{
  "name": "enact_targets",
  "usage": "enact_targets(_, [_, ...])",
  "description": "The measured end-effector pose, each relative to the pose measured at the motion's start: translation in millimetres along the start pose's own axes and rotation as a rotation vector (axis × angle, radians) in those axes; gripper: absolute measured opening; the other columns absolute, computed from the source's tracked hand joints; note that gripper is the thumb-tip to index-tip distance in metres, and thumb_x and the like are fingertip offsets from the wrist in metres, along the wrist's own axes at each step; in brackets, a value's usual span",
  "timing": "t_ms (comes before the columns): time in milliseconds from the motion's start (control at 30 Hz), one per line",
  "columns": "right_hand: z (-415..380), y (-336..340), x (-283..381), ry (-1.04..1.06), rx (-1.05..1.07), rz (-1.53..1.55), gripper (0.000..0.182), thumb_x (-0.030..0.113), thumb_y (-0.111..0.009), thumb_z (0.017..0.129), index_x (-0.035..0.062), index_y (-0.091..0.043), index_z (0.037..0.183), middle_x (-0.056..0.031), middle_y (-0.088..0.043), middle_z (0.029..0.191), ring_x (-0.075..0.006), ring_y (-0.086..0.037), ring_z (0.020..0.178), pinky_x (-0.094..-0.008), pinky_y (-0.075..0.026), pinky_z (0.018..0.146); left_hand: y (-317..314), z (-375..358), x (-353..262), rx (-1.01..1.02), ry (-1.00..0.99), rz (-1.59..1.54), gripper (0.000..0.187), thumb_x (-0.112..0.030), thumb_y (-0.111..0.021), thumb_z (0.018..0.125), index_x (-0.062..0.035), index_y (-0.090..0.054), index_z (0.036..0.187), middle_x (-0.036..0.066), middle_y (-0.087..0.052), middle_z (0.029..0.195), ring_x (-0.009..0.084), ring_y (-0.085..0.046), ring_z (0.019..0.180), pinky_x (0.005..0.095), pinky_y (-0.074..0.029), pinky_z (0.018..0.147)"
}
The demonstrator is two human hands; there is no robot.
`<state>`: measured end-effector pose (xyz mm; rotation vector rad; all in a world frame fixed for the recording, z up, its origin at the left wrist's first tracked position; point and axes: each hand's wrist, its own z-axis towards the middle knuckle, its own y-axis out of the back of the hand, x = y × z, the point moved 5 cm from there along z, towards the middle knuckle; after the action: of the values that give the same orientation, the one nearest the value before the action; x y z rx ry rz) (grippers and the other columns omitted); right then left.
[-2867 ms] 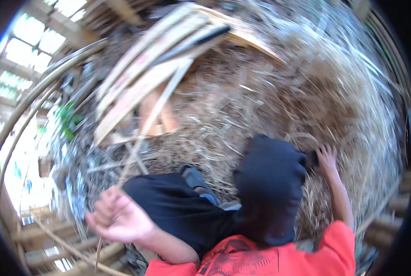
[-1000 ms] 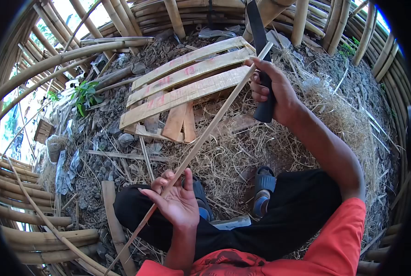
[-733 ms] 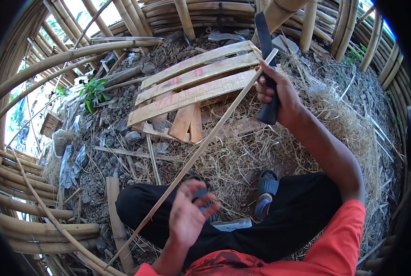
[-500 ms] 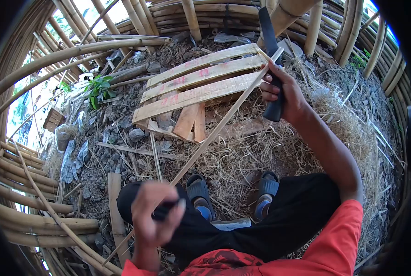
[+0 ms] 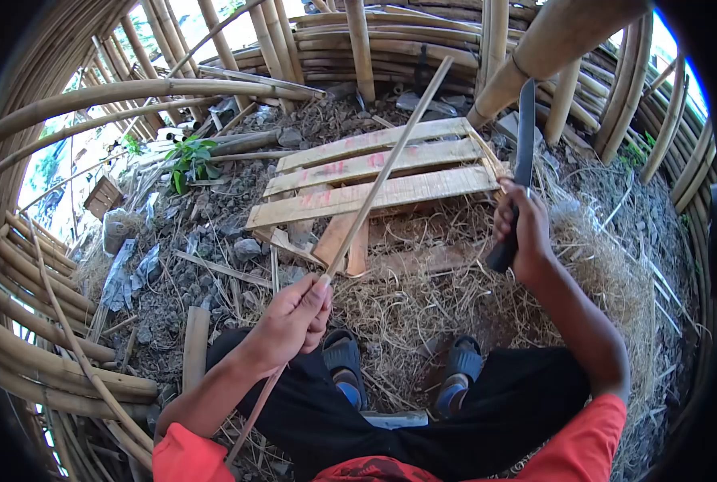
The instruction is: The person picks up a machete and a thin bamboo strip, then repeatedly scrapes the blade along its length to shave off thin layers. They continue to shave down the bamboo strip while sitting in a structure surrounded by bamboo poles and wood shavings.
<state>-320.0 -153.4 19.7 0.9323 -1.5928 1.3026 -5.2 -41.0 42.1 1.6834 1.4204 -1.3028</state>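
Head view: the left hand [image 5: 290,321] is clenched around a long thin pale bamboo strip [image 5: 382,173], which rises from the fist toward one o'clock and trails down past the left knee toward seven o'clock. The right hand [image 5: 523,233] grips the black handle of a long dark-bladed knife [image 5: 524,140], blade pointing up toward twelve o'clock, well apart from the strip. The main risk, as I judge it, is the blade: brought onto a strip this slender, it could skid off toward the left fingers or the thighs in black trousers [image 5: 487,402] below. The springy strip could also whip or splinter in the fist. At twelve o'clock from the hands lies a weathered wooden pallet [image 5: 374,181] on dry straw and rubble; blue-and-grey sandals [image 5: 346,365] rest on loose straw, poor footing if the person shifts.
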Motion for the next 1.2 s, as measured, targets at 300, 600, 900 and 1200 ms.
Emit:
enact_targets(300, [-51.7, -65.1, 13.5, 0.73, 0.624, -1.238, 0.017, 0.02, -0.072, 0.074, 0.0087, -0.063, 0.083, -0.0083, -0.064, 0.065, -0.0288, -0.067, 0.062, -0.0397, -0.052, 0.056, -52.7, 37.4, 13.2, 0.225, 0.075, -0.24, 0.026, -0.033, -0.038, 0.104, -0.0112, -0.044, 0.091, -0.005, -0.027, 0.063, 0.0034, -0.023, 0.046, 0.0209, -0.02, 0.041])
enact_targets(600, [-48.6, -69.5, -0.1, 0.626, 0.693, -1.5, 0.021, 0.022, -0.07, 0.059, 0.0093, -0.057, 0.071, -0.0072, -0.059, 0.06, -0.0295, -0.062, 0.056, -0.0414, -0.047, 0.051, -64.5, 52.9, 35.3, 0.194, 0.01, -0.274, 0.025, -0.032, -0.041, 0.103, -0.0103, -0.044, 0.091, -0.005, -0.029, 0.063, 0.0042, -0.023, 0.045, 0.0225, -0.021, 0.041])
enact_targets(900, [-23.6, -68.5, -11.5, 0.641, 0.615, -1.573, 0.022, 0.026, -0.072, 0.064, 0.0111, -0.065, 0.078, -0.0054, -0.064, 0.063, -0.0268, -0.065, 0.06, -0.0399, -0.051, 0.055, -52.6, 60.9, 43.3, 0.171, 0.032, -0.263, 0.032, -0.04, -0.039, 0.102, -0.0124, -0.041, 0.086, -0.006, -0.027, 0.06, 0.0035, -0.023, 0.044, 0.0221, -0.02, 0.04])
enact_targets(1200, [16.0, -44.7, -3.6, 0.53, 0.384, -1.642, 0.017, 0.017, -0.07, 0.074, 0.0116, -0.072, 0.09, -0.002, -0.071, 0.069, -0.0147, -0.066, 0.055, -0.0299, -0.055, 0.057, -34.5, 49.8, 38.8, 0.138, 0.025, -0.305, 0.031, -0.04, -0.039, 0.102, -0.0145, -0.04, 0.086, -0.006, -0.028, 0.059, 0.003, -0.023, 0.042, 0.021, -0.02, 0.038])
